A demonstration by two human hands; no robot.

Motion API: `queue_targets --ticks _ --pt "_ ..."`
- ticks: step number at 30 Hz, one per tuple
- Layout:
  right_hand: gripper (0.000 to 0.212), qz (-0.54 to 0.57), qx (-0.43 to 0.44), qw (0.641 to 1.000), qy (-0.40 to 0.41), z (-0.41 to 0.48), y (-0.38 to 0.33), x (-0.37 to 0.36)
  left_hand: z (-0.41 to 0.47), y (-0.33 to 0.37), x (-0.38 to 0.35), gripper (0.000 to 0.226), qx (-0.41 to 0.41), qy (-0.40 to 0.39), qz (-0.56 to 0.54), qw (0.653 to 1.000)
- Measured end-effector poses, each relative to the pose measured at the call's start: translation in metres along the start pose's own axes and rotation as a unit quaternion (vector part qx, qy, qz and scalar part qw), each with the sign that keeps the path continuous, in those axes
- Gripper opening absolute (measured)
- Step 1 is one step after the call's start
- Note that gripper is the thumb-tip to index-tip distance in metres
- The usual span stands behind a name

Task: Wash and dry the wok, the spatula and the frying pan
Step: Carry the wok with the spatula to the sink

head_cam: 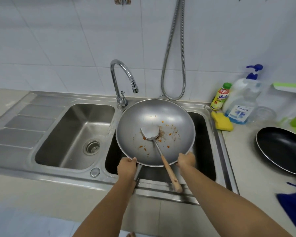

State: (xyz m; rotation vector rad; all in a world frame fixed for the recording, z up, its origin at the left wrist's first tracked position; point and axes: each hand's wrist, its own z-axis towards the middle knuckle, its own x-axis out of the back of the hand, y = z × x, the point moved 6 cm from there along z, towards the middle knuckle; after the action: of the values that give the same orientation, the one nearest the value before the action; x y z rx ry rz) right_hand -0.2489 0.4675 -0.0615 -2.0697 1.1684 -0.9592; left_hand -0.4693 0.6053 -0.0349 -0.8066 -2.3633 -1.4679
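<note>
A large grey wok (161, 115) with orange food bits lies over the right sink basin (203, 134). Inside it rests a metal spatula (150, 131), its wooden handle sticking out over the wok's near rim. My left hand (127, 168) grips the wok's near-left rim by its handle. My right hand (186, 159) grips the near-right rim. A black frying pan (280, 147) sits on the counter at the right, apart from both hands.
The left basin (75, 134) and a ribbed draining board (20, 124) lie to the left. A chrome tap (121, 79) stands behind the wok. A yellow sponge (222, 122), a soap pump bottle (243, 101), a small bottle (220, 96) and a blue cloth (294, 206) are at the right.
</note>
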Motion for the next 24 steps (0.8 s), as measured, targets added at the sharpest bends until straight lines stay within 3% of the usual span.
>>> queue_targets --ticks 5,9,11,13,15,18,21,24 --pt "0.016 -0.011 0.002 1.0 -0.001 0.016 0.016 -0.007 0.002 -0.001 -0.002 0.014 -0.006 -0.015 -0.025 1.0" --pt "0.015 -0.013 -0.006 1.0 -0.004 0.014 0.016 -0.01 0.005 0.0 -0.006 0.03 -0.006 -0.039 -0.03 0.999" --pt "0.023 -0.037 -0.001 0.999 0.005 0.001 0.007 -0.006 0.006 0.001 -0.007 0.033 -0.007 -0.042 -0.019 0.999" --pt "0.048 -0.108 0.026 0.992 0.053 -0.011 -0.004 0.002 0.008 0.001 -0.01 0.034 0.001 -0.049 -0.01 0.999" --pt "0.065 -0.226 0.09 0.963 0.112 -0.026 -0.017 0.006 0.01 0.0 -0.011 0.034 0.013 -0.059 -0.01 0.998" --pt "0.062 -0.394 0.206 0.886 0.136 -0.05 -0.034 -0.008 0.011 0.001 -0.012 0.034 0.014 -0.06 -0.002 0.998" --pt "0.048 -0.484 0.265 0.827 0.107 -0.065 -0.04 -0.029 0.011 0.002 -0.012 0.035 0.01 -0.053 0.019 0.998" --pt "0.045 -0.531 0.287 0.797 0.037 -0.073 -0.038 -0.05 0.012 0.0 -0.013 0.035 0.018 -0.052 0.022 0.998"
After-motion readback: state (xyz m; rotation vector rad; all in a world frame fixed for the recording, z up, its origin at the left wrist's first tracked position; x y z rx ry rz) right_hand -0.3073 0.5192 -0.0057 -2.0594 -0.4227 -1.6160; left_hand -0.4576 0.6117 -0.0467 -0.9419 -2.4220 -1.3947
